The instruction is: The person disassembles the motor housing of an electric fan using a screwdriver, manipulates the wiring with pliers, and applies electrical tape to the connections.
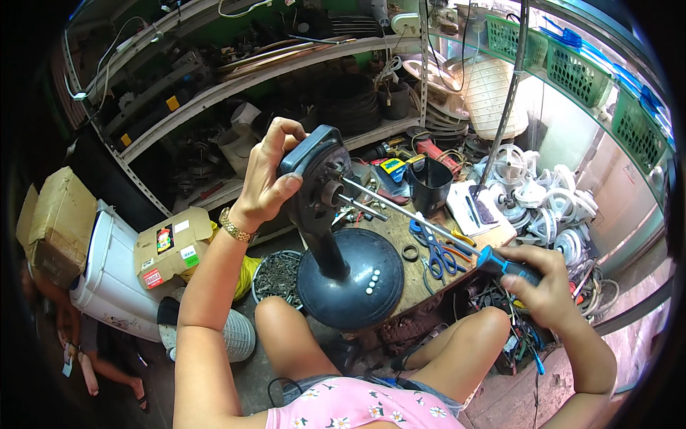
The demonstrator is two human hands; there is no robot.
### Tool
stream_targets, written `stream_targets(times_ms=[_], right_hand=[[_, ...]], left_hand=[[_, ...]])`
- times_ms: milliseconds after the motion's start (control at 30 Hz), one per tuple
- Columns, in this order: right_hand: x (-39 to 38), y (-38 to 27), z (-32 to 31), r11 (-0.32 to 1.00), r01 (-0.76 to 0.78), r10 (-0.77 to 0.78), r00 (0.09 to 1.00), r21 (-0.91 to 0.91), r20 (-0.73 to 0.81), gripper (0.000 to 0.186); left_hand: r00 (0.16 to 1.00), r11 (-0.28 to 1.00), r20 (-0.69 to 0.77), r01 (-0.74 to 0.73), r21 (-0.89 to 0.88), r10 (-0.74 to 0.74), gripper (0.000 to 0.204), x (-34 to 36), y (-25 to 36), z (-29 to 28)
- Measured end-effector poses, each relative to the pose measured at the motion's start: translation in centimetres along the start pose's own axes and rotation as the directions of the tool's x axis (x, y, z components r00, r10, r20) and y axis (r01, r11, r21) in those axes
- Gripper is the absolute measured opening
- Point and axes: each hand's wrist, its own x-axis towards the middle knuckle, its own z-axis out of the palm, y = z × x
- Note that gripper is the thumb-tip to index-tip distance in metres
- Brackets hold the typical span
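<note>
Both your hands grip: left hand (pixel 275 171) a black plastic housing (pixel 312 187), right hand (pixel 541 287) a blue-handled steel screwdriver (pixel 493 262). The housing's round black base (pixel 339 294) crowds the wooden bench (pixel 414 279) edge, with more room rightward.

"What colour is the fan stand (pixel 325 250)?"
"Black, with a row of white buttons (pixel 372 281) on its base (pixel 325 294)."
"And the screwdriver handle (pixel 494 262)?"
"Blue and black; the scissors (pixel 433 245) are blue too."
"Any pattern?"
"The near shirt (pixel 354 402) is pink, printed with white flowers (pixel 376 411), yellow at their centres. The far-right baskets (pixel 577 75) are green."
</note>
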Motion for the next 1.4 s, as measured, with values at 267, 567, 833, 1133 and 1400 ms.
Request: stream_targets(times_ms=[267,567,833,1133,1400], right_hand=[[2.4,2.9,-1.1,0.698,-0.473,0.255,0.865,0.537,0.431,0.04],[0.3,2.4,1.8,0.437,0.558,-0.731,0.677,-0.705,0.083,0.042],[3.0,3.8,-0.9,0.436,-0.683,0.293,0.723,0.586,0.625,0.037],[1.5,2.1,1.2,0.814,0.362,-0.39,0.92,-0.453,0.034,0.041],[1.3,1.4,1.4,0.787,0.411,-0.451,0.892,-0.46,0.026,0.031]], left_hand=[[0.989,0.992,0.086,0.118,0.046,-0.121,0.091,0.1,-0.3,-1.7],[0.998,1.0,0.063,0.004,0.011,-0.004,0.083,0.3,-0.1,-1.0],[0.991,0.999,0.131,0.038,0.028,-0.041,0.087,0.7,-0.6,-1.5],[0.99,0.997,0.125,0.063,0.048,-0.069,0.089,1.2,0.4,-1.3],[0.977,0.985,0.137,0.168,-0.038,-0.162,0.09,0.4,-0.1,-1.3]])
